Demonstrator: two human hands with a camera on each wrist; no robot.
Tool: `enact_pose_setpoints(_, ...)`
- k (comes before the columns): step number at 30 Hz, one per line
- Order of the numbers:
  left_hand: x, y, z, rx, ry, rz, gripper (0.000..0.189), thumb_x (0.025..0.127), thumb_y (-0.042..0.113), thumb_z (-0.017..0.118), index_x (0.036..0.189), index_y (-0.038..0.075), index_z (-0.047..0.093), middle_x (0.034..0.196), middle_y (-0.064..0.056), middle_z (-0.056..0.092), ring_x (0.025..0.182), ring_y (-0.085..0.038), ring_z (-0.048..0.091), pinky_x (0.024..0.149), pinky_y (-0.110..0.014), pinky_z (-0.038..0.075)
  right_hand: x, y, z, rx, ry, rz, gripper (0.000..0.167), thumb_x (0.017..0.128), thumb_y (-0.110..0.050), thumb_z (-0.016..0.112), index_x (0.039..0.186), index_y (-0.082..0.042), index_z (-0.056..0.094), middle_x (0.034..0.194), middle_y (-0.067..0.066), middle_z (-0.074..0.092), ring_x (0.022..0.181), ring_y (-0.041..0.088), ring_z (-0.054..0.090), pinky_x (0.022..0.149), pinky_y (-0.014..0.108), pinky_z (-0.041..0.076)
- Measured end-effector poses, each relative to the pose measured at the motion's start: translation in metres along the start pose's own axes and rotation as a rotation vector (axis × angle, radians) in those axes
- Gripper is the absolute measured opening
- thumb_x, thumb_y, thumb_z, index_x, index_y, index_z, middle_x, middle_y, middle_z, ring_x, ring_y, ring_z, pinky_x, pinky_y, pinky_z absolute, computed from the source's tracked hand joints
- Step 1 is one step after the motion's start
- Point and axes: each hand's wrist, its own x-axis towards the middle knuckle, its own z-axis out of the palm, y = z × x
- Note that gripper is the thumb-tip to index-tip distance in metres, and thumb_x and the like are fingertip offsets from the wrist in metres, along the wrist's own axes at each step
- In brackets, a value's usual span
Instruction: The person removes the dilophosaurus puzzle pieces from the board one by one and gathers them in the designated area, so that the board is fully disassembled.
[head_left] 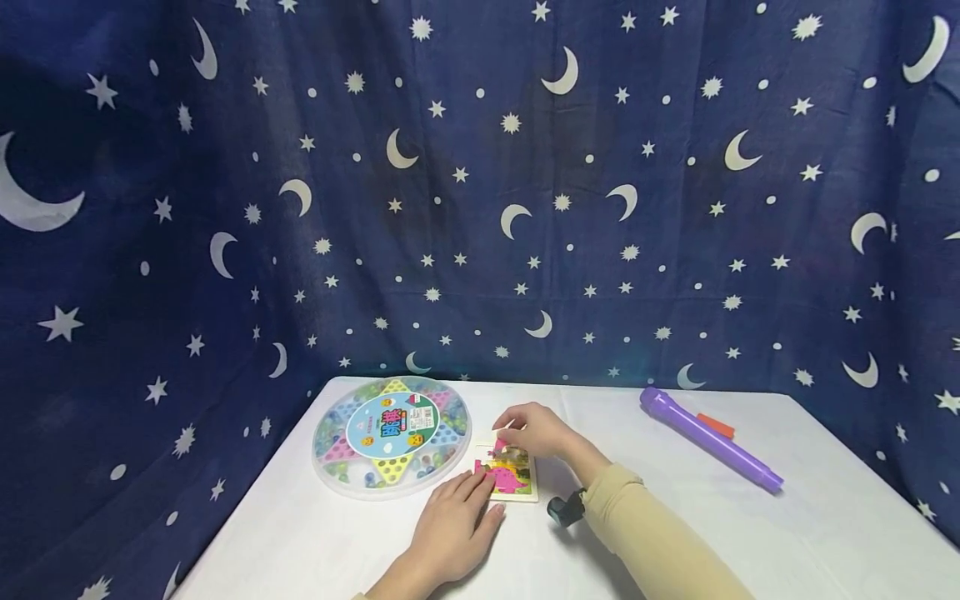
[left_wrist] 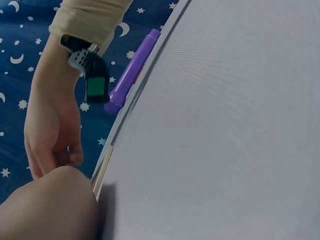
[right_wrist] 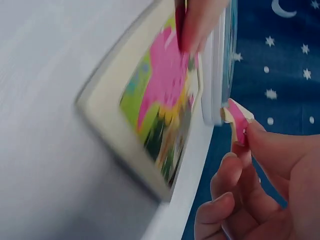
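Observation:
A small wooden jigsaw puzzle [head_left: 517, 497] with a pink dinosaur picture lies on the white table. My left hand [head_left: 453, 527] rests at its near left edge, fingers extended, their tips touching the pink dinosaur. Above the far side of the puzzle, my right hand [head_left: 542, 430] pinches a pink-and-white puzzle piece [right_wrist: 238, 121] between thumb and fingers. In the right wrist view that piece is tilted and held clear of the board [right_wrist: 107, 107]. The left wrist view shows the left hand [left_wrist: 47, 205] only partly, and its fingertips are hidden.
A round, clear-lidded Chinese checkers box [head_left: 330, 479] with marbles stands left of the puzzle. To the right lie a purple microphone-shaped tube [head_left: 708, 437] and an orange block [head_left: 716, 425]. A dark blue curtain [head_left: 480, 208] with moons and stars hangs behind the table.

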Motion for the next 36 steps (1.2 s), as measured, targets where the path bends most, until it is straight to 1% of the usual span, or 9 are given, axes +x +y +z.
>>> enact_pose_setpoints(3,0.000,0.000,0.001,0.006,0.034,0.007,0.046,0.108,0.037,0.047,0.140,0.008,0.063,0.143,-0.010,0.060,0.133,-0.032,0.052,0.107,-0.054,0.040,-0.004,0.009,-0.008,0.033,0.034,0.050,0.010,0.095,-0.022,0.074,0.104,-0.017,0.077,0.089,-0.001,0.070,0.076,0.016,0.064,0.069,0.034,0.054)
enact_pose_setpoints(7,0.000,-0.001,0.000,-0.008,0.022,0.001,0.043,0.107,0.031,0.049,0.142,0.008,0.062,0.145,-0.009,0.059,0.135,-0.030,0.052,0.109,-0.052,0.039,-0.009,0.022,-0.016,0.057,0.100,0.108,0.009,0.092,-0.022,0.078,0.096,-0.014,0.077,0.077,-0.002,0.068,0.068,0.018,0.064,0.062,0.032,0.048)
enact_pose_setpoints(10,0.000,-0.003,0.000,-0.015,0.014,-0.006,0.044,0.107,0.031,0.050,0.142,0.008,0.062,0.146,-0.009,0.058,0.135,-0.030,0.052,0.109,-0.053,0.039,-0.012,0.028,-0.021,0.069,0.131,0.140,0.008,0.091,-0.020,0.079,0.092,-0.013,0.076,0.074,-0.002,0.068,0.067,0.018,0.064,0.062,0.032,0.047)
enact_pose_setpoints(15,-0.002,-0.003,0.001,-0.024,0.021,-0.008,0.044,0.105,0.032,0.052,0.140,0.008,0.063,0.144,-0.010,0.059,0.134,-0.030,0.053,0.108,-0.053,0.039,-0.016,0.040,-0.028,0.063,0.134,0.164,0.006,0.090,-0.013,0.077,0.096,-0.010,0.078,0.076,-0.001,0.068,0.068,0.016,0.062,0.062,0.031,0.048)
enact_pose_setpoints(21,-0.001,-0.001,0.000,-0.019,0.026,-0.006,0.044,0.105,0.034,0.053,0.140,0.009,0.063,0.143,-0.009,0.060,0.133,-0.029,0.053,0.108,-0.052,0.040,-0.020,0.055,-0.028,0.063,0.166,0.218,0.010,0.088,-0.011,0.077,0.096,-0.005,0.075,0.071,0.002,0.066,0.062,0.016,0.061,0.057,0.029,0.048)
enact_pose_setpoints(26,-0.002,0.000,0.000,-0.017,0.026,-0.003,0.044,0.105,0.033,0.053,0.140,0.009,0.063,0.142,-0.009,0.061,0.133,-0.029,0.053,0.108,-0.052,0.040,-0.023,0.061,-0.026,-0.031,0.231,0.217,0.010,0.087,-0.011,0.079,0.091,-0.004,0.073,0.075,0.002,0.064,0.066,0.018,0.057,0.059,0.032,0.048)
enact_pose_setpoints(29,-0.004,0.000,0.000,-0.012,0.031,-0.005,0.043,0.104,0.032,0.054,0.139,0.009,0.064,0.142,-0.009,0.061,0.132,-0.029,0.054,0.108,-0.052,0.040,-0.022,0.063,-0.021,-0.100,0.229,0.196,0.009,0.087,-0.013,0.079,0.090,-0.007,0.073,0.079,0.002,0.063,0.072,0.019,0.057,0.064,0.034,0.048)
enact_pose_setpoints(32,-0.005,-0.001,-0.001,-0.014,0.042,-0.005,0.043,0.104,0.032,0.055,0.138,0.009,0.065,0.142,-0.009,0.061,0.132,-0.030,0.054,0.108,-0.052,0.040,-0.022,0.064,-0.020,-0.149,0.214,0.209,0.010,0.087,-0.016,0.080,0.088,-0.009,0.072,0.080,0.002,0.063,0.074,0.020,0.057,0.068,0.037,0.049)
enact_pose_setpoints(36,-0.002,0.000,-0.001,-0.019,0.054,0.006,0.043,0.104,0.032,0.054,0.138,0.008,0.064,0.142,-0.009,0.061,0.132,-0.030,0.054,0.108,-0.052,0.040,-0.023,0.064,-0.023,-0.194,0.220,0.233,0.013,0.087,-0.018,0.081,0.085,-0.011,0.071,0.079,0.001,0.063,0.074,0.020,0.057,0.071,0.040,0.049)
